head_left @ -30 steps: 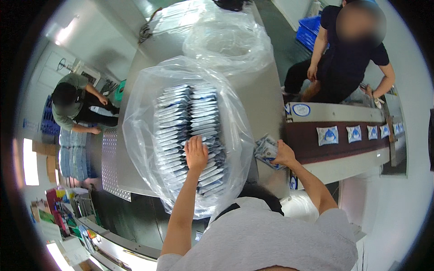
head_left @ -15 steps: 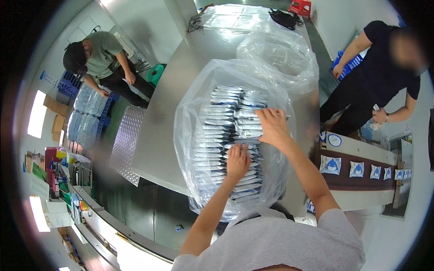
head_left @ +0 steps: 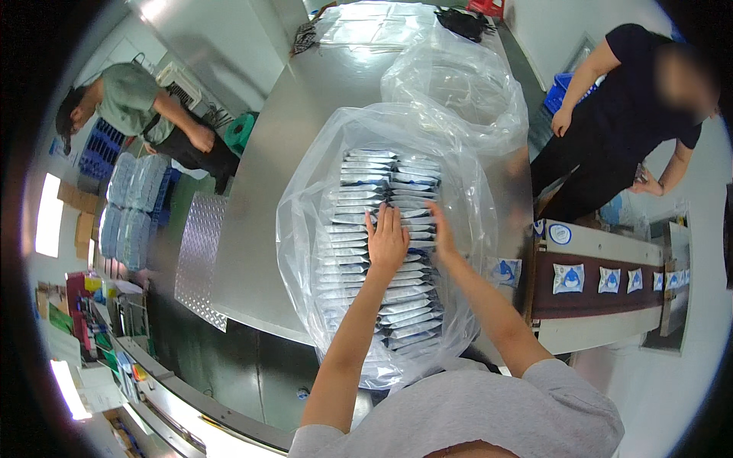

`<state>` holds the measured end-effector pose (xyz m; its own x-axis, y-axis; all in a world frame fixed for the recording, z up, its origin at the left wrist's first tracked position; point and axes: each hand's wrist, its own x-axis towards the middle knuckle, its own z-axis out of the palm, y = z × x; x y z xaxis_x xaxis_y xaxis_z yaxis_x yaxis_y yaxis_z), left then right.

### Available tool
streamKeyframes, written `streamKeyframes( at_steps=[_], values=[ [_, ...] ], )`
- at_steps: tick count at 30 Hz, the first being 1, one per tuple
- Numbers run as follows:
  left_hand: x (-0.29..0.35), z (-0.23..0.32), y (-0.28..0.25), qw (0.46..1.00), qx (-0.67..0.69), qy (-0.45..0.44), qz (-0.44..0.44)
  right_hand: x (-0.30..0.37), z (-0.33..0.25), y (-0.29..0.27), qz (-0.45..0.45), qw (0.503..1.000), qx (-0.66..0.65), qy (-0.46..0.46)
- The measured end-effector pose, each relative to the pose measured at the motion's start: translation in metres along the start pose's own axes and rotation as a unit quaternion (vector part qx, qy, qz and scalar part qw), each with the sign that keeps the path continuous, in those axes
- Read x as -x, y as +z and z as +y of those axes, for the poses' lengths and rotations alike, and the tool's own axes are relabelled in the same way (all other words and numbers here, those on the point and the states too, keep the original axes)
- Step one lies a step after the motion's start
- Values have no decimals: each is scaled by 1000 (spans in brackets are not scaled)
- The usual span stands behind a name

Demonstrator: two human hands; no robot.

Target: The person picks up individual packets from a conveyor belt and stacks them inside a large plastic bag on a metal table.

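From my remote view, at the upper left I see a co-worker in a green shirt (head_left: 137,99), whose far hand I cannot make out well. In the centre, on the metal table (head_left: 256,229), lies an open clear bag (head_left: 305,183) with two columns of packets (head_left: 359,210); its folds blur the lowest ones. The left hand (head_left: 388,243) rests on them in the middle, its fingers extended and grasping nothing that I see. Just to its right, the right hand (head_left: 444,235) is edge-on and blurred, so I cannot tell if it grasps a packet. Farther right, one loose packet (head_left: 505,271) lies near the brown belt (head_left: 595,307), which carries more packets. At the upper right, a second co-worker (head_left: 592,137) has one hand partly hidden.
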<state>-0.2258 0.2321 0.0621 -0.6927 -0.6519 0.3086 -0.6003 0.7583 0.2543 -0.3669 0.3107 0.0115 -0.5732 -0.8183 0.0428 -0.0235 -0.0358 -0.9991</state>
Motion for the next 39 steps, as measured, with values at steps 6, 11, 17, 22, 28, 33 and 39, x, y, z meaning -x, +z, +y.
streamKeyframes(
  at_steps=[6, 11, 17, 22, 28, 33, 39],
  values=[
    [6, 15, 4, 998, -42, 23, -37, 18, -34, 6, -24, 996, 83, -20],
    [16, 7, 8, 995, -64, 26, -67, 99, -84, -81, 172, 940, 254, -149],
    [17, 8, 12, 992, -93, 37, -80, 221, -25, -112, -36, 813, 572, 104],
    [12, 7, 14, 987, -114, 52, -98, 218, -8, -104, -137, 804, 560, 147],
    [11, 9, 17, 982, -130, 42, -127, 214, -19, -127, -151, 829, 522, 129],
    [15, 12, 16, 983, -126, 36, -126, 166, -79, -243, -42, 888, 455, 46],
    [15, 14, 25, 990, -95, 59, -89, 144, -75, -470, 75, 808, 577, 93]
  ],
)
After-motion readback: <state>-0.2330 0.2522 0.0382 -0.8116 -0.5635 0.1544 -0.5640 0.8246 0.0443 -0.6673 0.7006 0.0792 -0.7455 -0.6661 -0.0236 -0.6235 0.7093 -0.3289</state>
